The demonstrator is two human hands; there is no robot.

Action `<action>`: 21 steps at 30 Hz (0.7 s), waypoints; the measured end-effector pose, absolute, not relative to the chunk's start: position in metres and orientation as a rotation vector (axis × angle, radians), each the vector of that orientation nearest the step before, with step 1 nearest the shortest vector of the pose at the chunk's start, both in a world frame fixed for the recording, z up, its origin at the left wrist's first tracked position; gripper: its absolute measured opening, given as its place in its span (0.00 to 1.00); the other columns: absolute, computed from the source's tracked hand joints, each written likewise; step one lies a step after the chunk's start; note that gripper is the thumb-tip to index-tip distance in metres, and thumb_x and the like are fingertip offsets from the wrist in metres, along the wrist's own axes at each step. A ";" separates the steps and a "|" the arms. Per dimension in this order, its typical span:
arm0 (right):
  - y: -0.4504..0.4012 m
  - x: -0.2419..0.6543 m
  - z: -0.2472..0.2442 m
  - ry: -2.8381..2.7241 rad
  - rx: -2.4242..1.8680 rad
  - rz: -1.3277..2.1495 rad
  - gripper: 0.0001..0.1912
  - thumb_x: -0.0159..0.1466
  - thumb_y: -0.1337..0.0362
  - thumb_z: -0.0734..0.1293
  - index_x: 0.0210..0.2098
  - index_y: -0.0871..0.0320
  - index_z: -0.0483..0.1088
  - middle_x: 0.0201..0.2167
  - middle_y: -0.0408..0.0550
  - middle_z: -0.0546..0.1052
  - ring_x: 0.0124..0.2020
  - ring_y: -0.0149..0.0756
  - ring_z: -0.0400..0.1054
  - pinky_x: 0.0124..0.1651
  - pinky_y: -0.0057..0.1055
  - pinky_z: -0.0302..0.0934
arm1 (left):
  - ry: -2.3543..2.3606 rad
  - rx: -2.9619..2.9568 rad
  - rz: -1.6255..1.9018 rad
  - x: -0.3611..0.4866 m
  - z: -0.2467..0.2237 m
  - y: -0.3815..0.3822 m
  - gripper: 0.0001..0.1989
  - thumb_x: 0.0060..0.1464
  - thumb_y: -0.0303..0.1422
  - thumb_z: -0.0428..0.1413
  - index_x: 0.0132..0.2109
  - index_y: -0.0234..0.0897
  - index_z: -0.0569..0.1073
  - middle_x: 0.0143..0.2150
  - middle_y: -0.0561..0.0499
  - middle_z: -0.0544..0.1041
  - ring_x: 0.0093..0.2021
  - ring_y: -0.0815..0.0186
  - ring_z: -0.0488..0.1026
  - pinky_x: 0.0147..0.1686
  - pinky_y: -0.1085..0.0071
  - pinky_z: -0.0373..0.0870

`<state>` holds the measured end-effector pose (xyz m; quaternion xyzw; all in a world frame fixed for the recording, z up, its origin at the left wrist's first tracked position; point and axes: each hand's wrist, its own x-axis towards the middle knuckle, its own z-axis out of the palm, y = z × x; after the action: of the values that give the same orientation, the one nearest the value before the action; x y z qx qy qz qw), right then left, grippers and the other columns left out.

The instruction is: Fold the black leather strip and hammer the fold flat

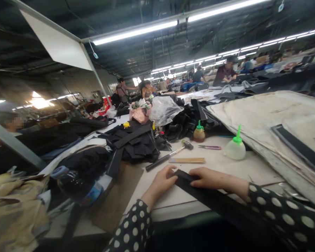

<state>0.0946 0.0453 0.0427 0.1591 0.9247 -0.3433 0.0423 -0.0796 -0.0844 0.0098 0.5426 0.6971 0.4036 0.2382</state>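
Note:
A long black strip of material (199, 191) runs from the table's front edge up between my two hands. My left hand (164, 180) pinches the strip's far end at its left corner. From the other side, my right hand (203, 176) grips the strip's right edge, thumb over the top and fingers curled. Just beyond my hands lies a bundle of thin tan sticks (187, 160). Behind it rests a hammer (170, 154) with a dark handle. Thread snips (210, 147) lie to the right of the hammer head.
Squeeze bottles with green nozzles, one brown (199, 133) and one pale (236, 148), stand behind my right hand. Black strips (136, 143) are heaped at left, near a dark drink bottle (76, 185). A pale padded board (278, 105) rises at right. Co-workers stand farther back.

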 end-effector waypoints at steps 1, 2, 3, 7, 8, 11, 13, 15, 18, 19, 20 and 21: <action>0.044 0.090 0.041 2.804 0.511 -1.068 0.12 0.55 0.62 0.63 0.37 0.61 0.71 0.33 0.47 0.75 0.34 0.38 0.67 0.36 0.31 0.60 | 1.929 1.461 1.133 -0.081 0.009 -0.085 0.17 0.47 0.29 0.54 0.47 0.35 0.68 0.32 0.54 0.70 0.34 0.68 0.67 0.36 0.73 0.64; 0.044 0.087 0.038 2.774 0.516 -1.117 0.11 0.55 0.62 0.64 0.35 0.61 0.71 0.32 0.46 0.74 0.33 0.37 0.67 0.35 0.30 0.59 | 1.948 1.432 1.157 -0.083 0.008 -0.086 0.17 0.48 0.31 0.54 0.47 0.35 0.68 0.31 0.54 0.69 0.33 0.68 0.67 0.36 0.73 0.64; 0.044 0.085 0.037 2.736 0.517 -1.184 0.11 0.55 0.61 0.64 0.34 0.61 0.70 0.31 0.46 0.74 0.33 0.37 0.66 0.35 0.29 0.58 | 1.957 1.404 1.172 -0.084 0.008 -0.088 0.17 0.48 0.32 0.54 0.47 0.34 0.68 0.30 0.54 0.69 0.33 0.68 0.67 0.35 0.73 0.64; 0.041 0.091 0.036 2.638 0.512 -1.342 0.12 0.56 0.60 0.65 0.35 0.62 0.68 0.31 0.45 0.73 0.33 0.35 0.65 0.34 0.27 0.58 | 1.867 1.372 1.159 -0.088 0.010 -0.090 0.17 0.50 0.33 0.53 0.48 0.33 0.68 0.32 0.53 0.71 0.34 0.68 0.68 0.37 0.72 0.65; 0.040 0.092 0.037 2.668 0.516 -1.286 0.12 0.56 0.60 0.65 0.36 0.62 0.68 0.31 0.45 0.73 0.32 0.34 0.65 0.33 0.27 0.57 | 1.845 1.390 1.142 -0.088 0.011 -0.090 0.17 0.50 0.33 0.53 0.48 0.33 0.68 0.33 0.52 0.71 0.35 0.67 0.69 0.38 0.71 0.65; 0.041 0.092 0.041 2.820 0.504 -1.040 0.18 0.55 0.60 0.67 0.43 0.63 0.68 0.29 0.44 0.72 0.29 0.34 0.64 0.31 0.27 0.56 | 1.866 1.482 1.082 -0.086 0.011 -0.091 0.17 0.51 0.33 0.52 0.49 0.35 0.68 0.35 0.52 0.73 0.36 0.67 0.69 0.38 0.71 0.65; 0.045 0.087 0.040 2.914 0.489 -0.983 0.23 0.56 0.60 0.67 0.49 0.63 0.66 0.30 0.45 0.72 0.30 0.34 0.65 0.32 0.28 0.57 | 1.912 1.558 1.040 -0.084 0.012 -0.091 0.17 0.51 0.32 0.52 0.50 0.35 0.68 0.35 0.52 0.73 0.35 0.67 0.69 0.37 0.72 0.65; 0.049 0.079 0.036 3.025 0.443 -0.978 0.22 0.58 0.61 0.65 0.51 0.63 0.65 0.35 0.48 0.73 0.34 0.36 0.66 0.37 0.30 0.59 | 1.949 1.628 1.004 -0.083 0.011 -0.091 0.17 0.51 0.32 0.52 0.50 0.36 0.68 0.34 0.53 0.72 0.34 0.68 0.68 0.36 0.72 0.64; 0.052 0.065 0.029 3.171 0.256 -0.942 0.16 0.60 0.64 0.63 0.47 0.62 0.68 0.40 0.51 0.73 0.41 0.38 0.66 0.45 0.33 0.59 | 1.982 1.682 0.947 -0.083 0.009 -0.091 0.17 0.52 0.32 0.52 0.50 0.37 0.67 0.33 0.54 0.72 0.33 0.68 0.67 0.36 0.72 0.64; 0.052 0.061 0.026 3.187 0.185 -0.943 0.14 0.60 0.66 0.63 0.45 0.62 0.69 0.40 0.51 0.73 0.42 0.38 0.66 0.45 0.33 0.58 | 2.001 1.693 0.930 -0.084 0.008 -0.090 0.17 0.52 0.32 0.52 0.50 0.37 0.67 0.33 0.53 0.72 0.33 0.68 0.68 0.36 0.72 0.64; 0.051 0.058 0.024 3.190 0.122 -0.950 0.12 0.61 0.67 0.62 0.44 0.62 0.70 0.39 0.51 0.73 0.41 0.37 0.66 0.45 0.32 0.58 | 2.030 1.708 0.916 -0.085 0.007 -0.090 0.18 0.51 0.32 0.53 0.50 0.37 0.67 0.33 0.53 0.72 0.34 0.67 0.68 0.36 0.72 0.64; 0.051 0.057 0.022 3.192 0.076 -0.958 0.11 0.61 0.68 0.62 0.42 0.61 0.71 0.38 0.50 0.73 0.40 0.36 0.66 0.45 0.32 0.58 | 2.065 1.729 0.900 -0.085 0.006 -0.090 0.17 0.51 0.33 0.54 0.50 0.37 0.68 0.34 0.53 0.72 0.35 0.66 0.68 0.37 0.71 0.64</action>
<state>0.0567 0.0507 0.0216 0.0228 0.9531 -0.2862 -0.0957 -0.0855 -0.0897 0.0058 0.6020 0.7189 0.3132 0.1507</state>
